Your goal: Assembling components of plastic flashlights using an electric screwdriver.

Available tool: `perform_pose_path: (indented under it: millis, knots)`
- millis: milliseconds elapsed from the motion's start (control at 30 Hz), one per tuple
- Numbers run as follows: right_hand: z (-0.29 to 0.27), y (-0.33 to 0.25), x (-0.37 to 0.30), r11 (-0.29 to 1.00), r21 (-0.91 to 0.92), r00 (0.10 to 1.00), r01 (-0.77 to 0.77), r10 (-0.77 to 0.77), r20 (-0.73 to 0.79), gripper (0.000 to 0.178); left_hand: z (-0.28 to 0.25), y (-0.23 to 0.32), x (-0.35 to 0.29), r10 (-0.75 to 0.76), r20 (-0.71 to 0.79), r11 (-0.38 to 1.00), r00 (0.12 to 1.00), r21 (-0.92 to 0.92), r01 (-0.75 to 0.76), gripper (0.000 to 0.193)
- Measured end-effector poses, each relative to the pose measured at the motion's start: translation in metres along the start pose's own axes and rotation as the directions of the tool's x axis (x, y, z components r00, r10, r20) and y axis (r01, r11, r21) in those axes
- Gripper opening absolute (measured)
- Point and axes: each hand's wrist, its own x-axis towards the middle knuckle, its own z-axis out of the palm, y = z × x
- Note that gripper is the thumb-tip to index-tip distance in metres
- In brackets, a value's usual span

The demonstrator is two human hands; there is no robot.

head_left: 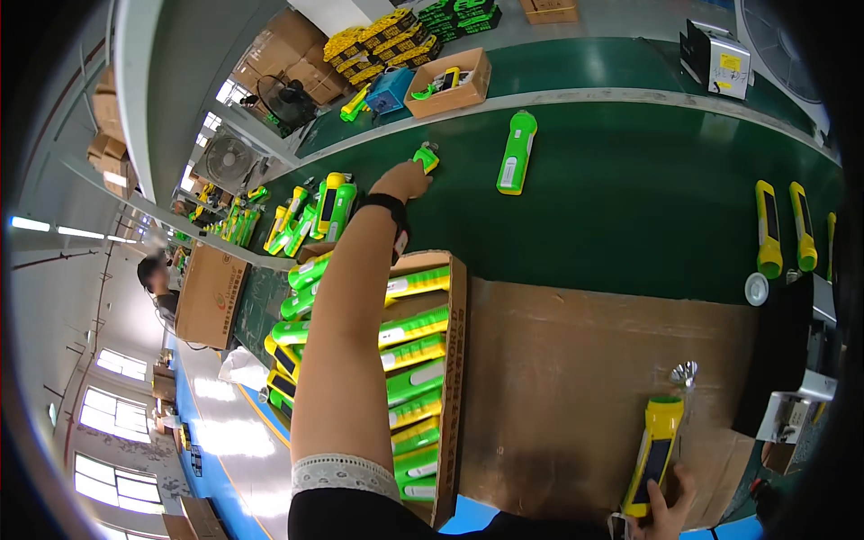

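Note:
My left arm reaches across the bench. My left hand (410, 180) is closed around a green-and-yellow flashlight (426, 159), whose lower part the hand hides. At the lower right, my right hand (670, 506) grips the bottom end of a yellow flashlight body (655, 441) with a dark panel on its side. Just above that body's top end lies a shiny silver reflector (684, 374), apart from it. Both are over a flat cardboard sheet (558, 378). Under my left forearm stands an open carton (457, 360) filled with rows of green and yellow flashlights.
A single green flashlight (517, 153) lies on the green belt (621, 189). More flashlights (310, 216) are heaped at the left. Yellow flashlights (768, 229) lie at the right, near a bench machine (796, 387). Beyond the belt's rail sits a small parts carton (472, 83).

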Motion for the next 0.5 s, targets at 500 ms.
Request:
perform_pose_path:
  millis: [500]
  knots:
    - [0.021,0.028,-0.04,0.942,0.126,0.948,-0.312,0.3,0.108,0.041,0.03,-0.135,0.058,-0.075,0.345,0.543,0.935,-0.773,0.329,0.034]
